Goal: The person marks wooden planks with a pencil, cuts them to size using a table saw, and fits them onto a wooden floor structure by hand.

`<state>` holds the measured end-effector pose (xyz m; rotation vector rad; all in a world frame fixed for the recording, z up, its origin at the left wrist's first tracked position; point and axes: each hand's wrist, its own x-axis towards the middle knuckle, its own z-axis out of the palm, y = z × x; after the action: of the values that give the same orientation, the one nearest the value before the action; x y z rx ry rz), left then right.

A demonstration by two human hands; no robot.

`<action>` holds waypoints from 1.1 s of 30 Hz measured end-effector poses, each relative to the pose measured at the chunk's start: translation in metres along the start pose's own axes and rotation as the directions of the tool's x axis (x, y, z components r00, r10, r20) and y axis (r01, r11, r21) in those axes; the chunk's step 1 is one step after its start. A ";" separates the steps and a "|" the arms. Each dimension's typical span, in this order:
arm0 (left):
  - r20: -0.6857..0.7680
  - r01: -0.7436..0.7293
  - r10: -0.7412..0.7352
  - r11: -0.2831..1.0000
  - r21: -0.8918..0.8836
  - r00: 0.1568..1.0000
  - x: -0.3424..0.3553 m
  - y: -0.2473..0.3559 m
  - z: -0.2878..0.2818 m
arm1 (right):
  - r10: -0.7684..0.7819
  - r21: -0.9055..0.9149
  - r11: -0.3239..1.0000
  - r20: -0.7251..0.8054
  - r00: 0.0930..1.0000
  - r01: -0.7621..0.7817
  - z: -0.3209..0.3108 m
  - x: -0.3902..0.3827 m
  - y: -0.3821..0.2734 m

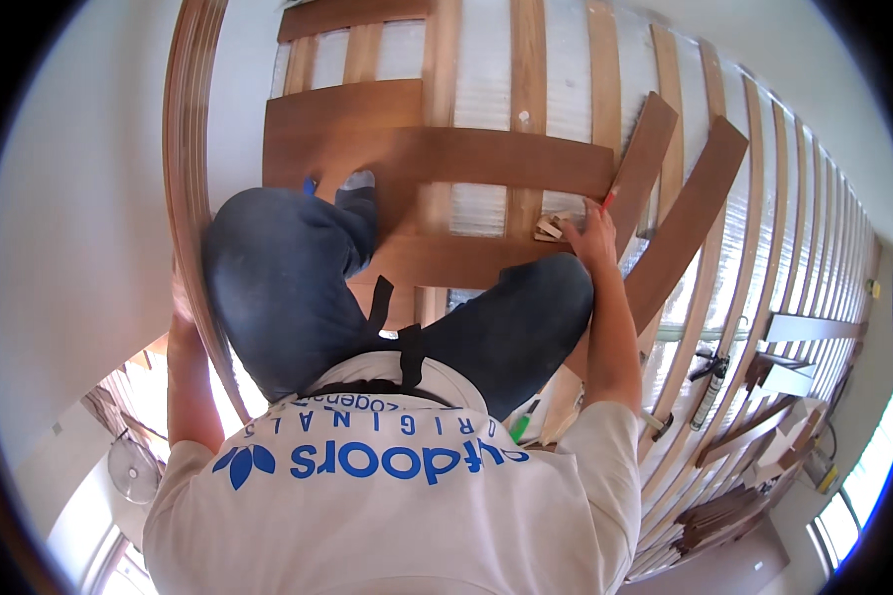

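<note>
A worker's right hand (595,238) reaches through the tight space between the right knee (556,288) and the lower right corner of a brown plank (511,159) laid across battens (605,74), near a red pencil (608,201) and wood scraps (549,227); its grip cannot be told. The left hand (181,299), mostly hidden, meets the outer edge of long boards (191,119), its hold unclear. Two slanting planks (695,213) crowd the right.
</note>
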<state>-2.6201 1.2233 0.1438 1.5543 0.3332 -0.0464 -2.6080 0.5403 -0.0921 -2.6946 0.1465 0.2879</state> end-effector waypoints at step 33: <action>0.746 -0.777 0.341 0.516 0.361 0.572 0.381 0.036 0.274 | 0.337 0.952 -0.101 -0.240 0.910 0.288 -0.120 0.206 -0.303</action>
<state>-2.1983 1.0235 0.0825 2.1970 -0.8745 -0.1159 -2.3422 0.7510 0.0900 -1.0160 0.3672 -0.3669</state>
